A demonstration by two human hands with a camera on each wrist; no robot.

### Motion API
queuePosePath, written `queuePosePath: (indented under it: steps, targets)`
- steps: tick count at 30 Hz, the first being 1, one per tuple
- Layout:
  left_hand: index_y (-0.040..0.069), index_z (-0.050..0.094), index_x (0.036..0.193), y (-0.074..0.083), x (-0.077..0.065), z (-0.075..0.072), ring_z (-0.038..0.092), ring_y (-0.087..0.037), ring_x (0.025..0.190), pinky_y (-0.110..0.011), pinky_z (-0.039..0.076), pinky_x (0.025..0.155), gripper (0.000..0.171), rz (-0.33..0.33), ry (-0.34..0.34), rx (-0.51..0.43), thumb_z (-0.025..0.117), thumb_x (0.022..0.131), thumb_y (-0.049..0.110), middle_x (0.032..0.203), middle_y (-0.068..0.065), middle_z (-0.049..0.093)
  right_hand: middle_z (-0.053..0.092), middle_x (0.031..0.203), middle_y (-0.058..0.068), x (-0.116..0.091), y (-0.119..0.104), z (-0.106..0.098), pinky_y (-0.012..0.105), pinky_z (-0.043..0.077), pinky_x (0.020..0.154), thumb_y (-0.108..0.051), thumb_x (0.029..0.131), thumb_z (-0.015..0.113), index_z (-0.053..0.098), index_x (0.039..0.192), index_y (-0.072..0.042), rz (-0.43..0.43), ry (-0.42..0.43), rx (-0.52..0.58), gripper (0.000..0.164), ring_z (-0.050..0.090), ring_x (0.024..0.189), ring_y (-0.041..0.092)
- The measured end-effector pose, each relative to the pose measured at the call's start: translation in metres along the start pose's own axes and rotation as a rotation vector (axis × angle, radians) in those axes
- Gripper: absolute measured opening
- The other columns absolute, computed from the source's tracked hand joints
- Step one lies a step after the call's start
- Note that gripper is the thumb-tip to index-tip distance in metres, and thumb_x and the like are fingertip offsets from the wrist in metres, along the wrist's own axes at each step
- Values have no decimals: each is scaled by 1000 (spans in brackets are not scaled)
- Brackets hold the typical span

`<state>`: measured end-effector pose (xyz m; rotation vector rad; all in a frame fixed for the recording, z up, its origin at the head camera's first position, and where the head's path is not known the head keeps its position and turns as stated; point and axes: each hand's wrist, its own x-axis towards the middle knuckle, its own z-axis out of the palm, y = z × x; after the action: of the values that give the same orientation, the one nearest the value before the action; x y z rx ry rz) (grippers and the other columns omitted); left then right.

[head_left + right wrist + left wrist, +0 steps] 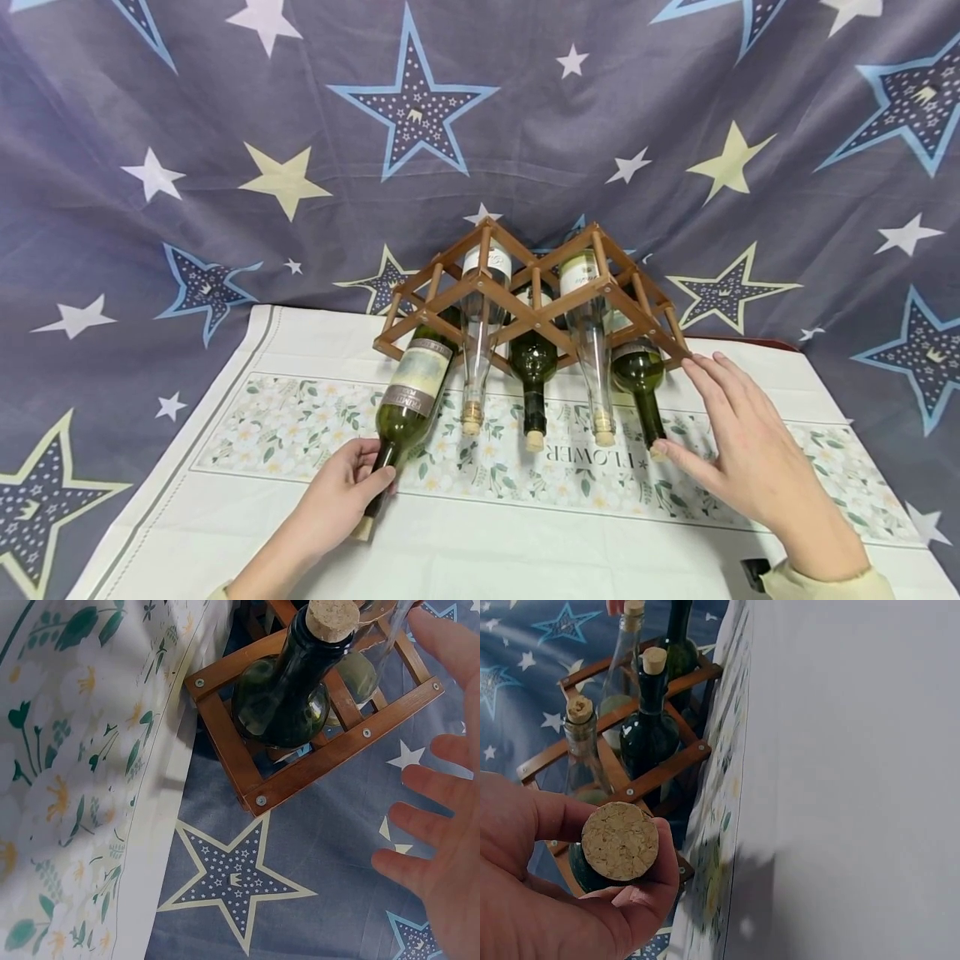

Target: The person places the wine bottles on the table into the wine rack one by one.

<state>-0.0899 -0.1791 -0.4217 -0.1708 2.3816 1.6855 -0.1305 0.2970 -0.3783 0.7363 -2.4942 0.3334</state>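
Observation:
My left hand (341,496) grips the neck of a labelled green wine bottle (408,392); its base end lies in the left end of the wooden wine rack (536,312). In the left wrist view, the bottle's cork (620,841) faces the camera between thumb and fingers. My right hand (750,442) is spread at the rack's right end, fingertips close to the frame. In the head view its thumb overlaps the cork of the rightmost green bottle (639,371). A dark green bottle (533,358) and two clear bottles (475,333) rest between, necks toward me.
A white tablecloth (487,550) with a floral band lies under the rack. Behind hangs a grey-blue curtain (525,167) with stars. A small black object (756,573) lies near the right sleeve.

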Motion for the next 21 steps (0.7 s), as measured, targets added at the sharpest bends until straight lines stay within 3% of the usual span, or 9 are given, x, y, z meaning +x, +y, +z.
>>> queuePosePath:
  steps: [8,21]
  targets:
    - [-8,42,138,6,2,4,62,-24,100,-28,53,83,48,14,-17,-83,61,98,11,114,-18,60,39,152,19,0,0,0,49,17,118,-55,73,79,36,155,-6,-3,2,2,105,25,145,38]
    - [-9,41,136,8,17,12,64,-29,98,-29,55,80,49,44,-9,-122,63,96,9,117,-23,58,40,151,20,1,-1,0,48,18,118,-55,73,78,36,154,-5,-4,1,-7,104,26,145,37]
